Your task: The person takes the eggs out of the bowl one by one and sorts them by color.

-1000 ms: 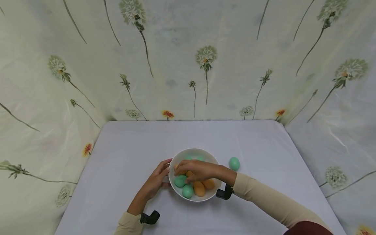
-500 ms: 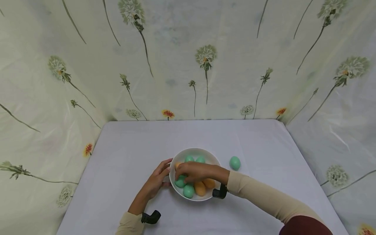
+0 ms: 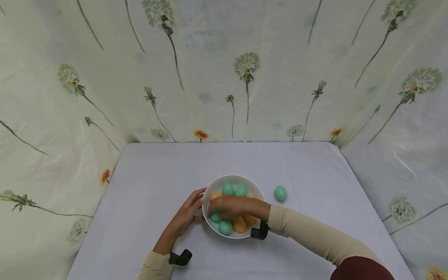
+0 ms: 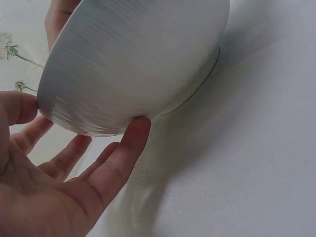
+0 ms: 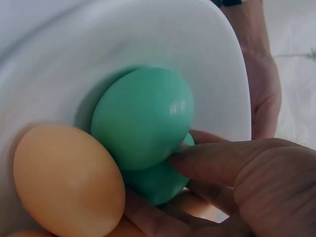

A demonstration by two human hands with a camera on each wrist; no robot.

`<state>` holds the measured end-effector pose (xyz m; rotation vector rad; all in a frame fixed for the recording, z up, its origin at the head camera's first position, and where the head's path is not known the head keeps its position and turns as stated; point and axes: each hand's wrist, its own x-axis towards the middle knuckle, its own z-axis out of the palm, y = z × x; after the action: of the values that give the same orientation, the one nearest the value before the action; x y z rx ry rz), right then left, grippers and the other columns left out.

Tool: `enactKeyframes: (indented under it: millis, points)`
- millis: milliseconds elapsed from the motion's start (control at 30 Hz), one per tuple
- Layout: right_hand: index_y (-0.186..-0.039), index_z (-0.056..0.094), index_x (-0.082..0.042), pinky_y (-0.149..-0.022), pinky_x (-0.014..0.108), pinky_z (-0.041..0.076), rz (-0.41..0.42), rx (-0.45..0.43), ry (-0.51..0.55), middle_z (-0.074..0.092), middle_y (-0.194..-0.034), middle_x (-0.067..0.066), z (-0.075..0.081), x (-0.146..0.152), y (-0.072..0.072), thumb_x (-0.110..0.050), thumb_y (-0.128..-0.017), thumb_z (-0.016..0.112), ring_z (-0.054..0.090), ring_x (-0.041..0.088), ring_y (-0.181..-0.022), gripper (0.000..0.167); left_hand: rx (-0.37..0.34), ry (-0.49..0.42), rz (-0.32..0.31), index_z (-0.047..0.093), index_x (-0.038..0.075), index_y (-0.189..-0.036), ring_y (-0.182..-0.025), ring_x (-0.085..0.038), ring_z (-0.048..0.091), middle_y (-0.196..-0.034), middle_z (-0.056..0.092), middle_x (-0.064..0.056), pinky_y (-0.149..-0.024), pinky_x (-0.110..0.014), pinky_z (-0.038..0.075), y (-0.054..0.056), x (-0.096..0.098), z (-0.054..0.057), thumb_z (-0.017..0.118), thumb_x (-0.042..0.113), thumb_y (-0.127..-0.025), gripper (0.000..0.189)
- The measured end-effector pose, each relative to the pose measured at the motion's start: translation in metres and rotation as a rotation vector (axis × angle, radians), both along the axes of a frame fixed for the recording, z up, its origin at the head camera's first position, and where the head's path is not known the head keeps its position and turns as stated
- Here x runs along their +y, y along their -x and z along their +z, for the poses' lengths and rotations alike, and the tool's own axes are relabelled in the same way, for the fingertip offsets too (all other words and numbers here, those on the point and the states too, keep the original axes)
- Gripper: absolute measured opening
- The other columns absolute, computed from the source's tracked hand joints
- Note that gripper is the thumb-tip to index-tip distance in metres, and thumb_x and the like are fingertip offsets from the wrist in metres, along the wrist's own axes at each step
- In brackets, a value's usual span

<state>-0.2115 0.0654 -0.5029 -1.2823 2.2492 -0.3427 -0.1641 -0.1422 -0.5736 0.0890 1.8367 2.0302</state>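
A white bowl [image 3: 253, 188] holds several green and orange eggs. My left hand [image 3: 186, 215] holds its left side, fingers spread around the outer wall and one fingertip low near the foot in the left wrist view. Down inside the bowl, my right hand [image 3: 229, 207] pinches a green egg [image 5: 157, 185] between thumb and fingers. Another green egg [image 5: 145, 118] lies over that one in the right wrist view, with an orange egg [image 5: 69, 180] beside them. Two more green eggs, one a green egg [image 3: 228, 189], sit at the back; my right hand hides the bowl's middle.
A single green egg [image 3: 280, 193] lies on the white tablecloth [image 3: 157, 167], right of the bowl and behind the right forearm. Flower-printed cloth [image 3: 206, 77] hangs at the back and both sides. Each wrist wears a black camera, such as the right wrist camera [image 3: 259, 230].
My right hand has sunk toward the front-left of the bowl and its fingers have drawn in around a green egg. The back green eggs show more fully. My left hand stays at the bowl.
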Motion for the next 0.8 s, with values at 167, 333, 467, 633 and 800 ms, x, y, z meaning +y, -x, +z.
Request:
enactKeyframes:
  millis: [167,333,467,633,800]
  points:
    - [-0.12,0.068,-0.023,-0.102,0.027,0.045,0.004,0.045,-0.014,0.065,-0.123,-0.007,-0.0001,-0.0014,-0.0015,-0.01,-0.091,0.072,0.054,0.007,-0.108,0.033,0.01,-0.008,-0.002,0.038,0.029,-0.151,-0.131,-0.032,0.051,-0.158,0.038,-0.01,-0.085,-0.047,0.058,0.0015,0.0007,0.0031,0.048,0.039,-0.105,0.048]
    - [-0.118,0.066,-0.022,-0.099,0.025,0.045,0.015,0.059,-0.007,0.063,-0.121,-0.005,-0.0005,-0.0015,-0.0023,-0.013,-0.09,0.074,0.052,0.008,-0.105,0.03,0.004,0.0,0.003,0.038,0.028,-0.152,-0.131,-0.031,0.051,-0.157,0.038,-0.01,-0.085,-0.046,0.058,0.0023,0.0011,0.0047,0.048,0.038,-0.105,0.049]
    - [-0.117,0.066,-0.022,-0.099,0.025,0.046,0.013,0.056,-0.008,0.062,-0.12,-0.004,-0.0017,-0.0016,-0.0026,-0.015,-0.089,0.075,0.053,0.008,-0.106,0.03,-0.005,0.007,0.009,0.037,0.025,-0.152,-0.13,-0.03,0.051,-0.157,0.038,-0.012,-0.085,-0.045,0.058,0.0022,0.0015,0.0041,0.049,0.038,-0.105,0.05]
    - [-0.118,0.067,-0.024,-0.1,0.026,0.045,-0.008,0.047,-0.013,0.062,-0.121,-0.006,-0.0041,-0.0006,-0.0031,-0.017,-0.089,0.076,0.052,0.007,-0.107,0.031,-0.01,0.016,0.006,0.037,0.025,-0.152,-0.13,-0.032,0.052,-0.156,0.039,-0.014,-0.086,-0.046,0.058,0.0011,0.0019,0.003,0.049,0.038,-0.105,0.051]
    - [-0.118,0.069,-0.026,-0.099,0.028,0.046,-0.024,0.02,0.022,0.064,-0.117,-0.01,-0.0021,0.0025,-0.0018,-0.02,-0.089,0.076,0.053,0.005,-0.105,0.03,-0.019,0.01,0.005,0.037,0.026,-0.152,-0.128,-0.031,0.053,-0.153,0.04,-0.015,-0.085,-0.046,0.058,-0.0006,0.0019,0.0025,0.049,0.038,-0.105,0.051]
